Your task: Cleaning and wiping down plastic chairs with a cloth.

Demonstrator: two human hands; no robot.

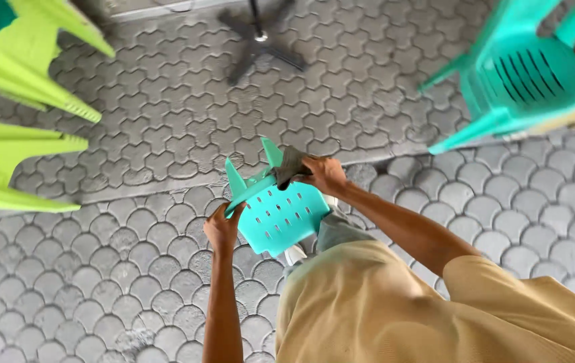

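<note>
A small turquoise plastic stool (281, 214) with rows of holes in its seat is tipped on its side in front of me, legs pointing away. My left hand (222, 227) grips its near left edge. My right hand (324, 173) presses a dark grey cloth (289, 165) against the top edge of the stool, by one leg. My beige shirt fills the lower right of the view.
Lime green plastic chairs (15, 101) stand at the left. A turquoise plastic chair (522, 77) stands at the upper right. A dark metal stand base (258, 40) sits at the top centre. The ground is grey interlocking paving with a raised kerb line (166, 181).
</note>
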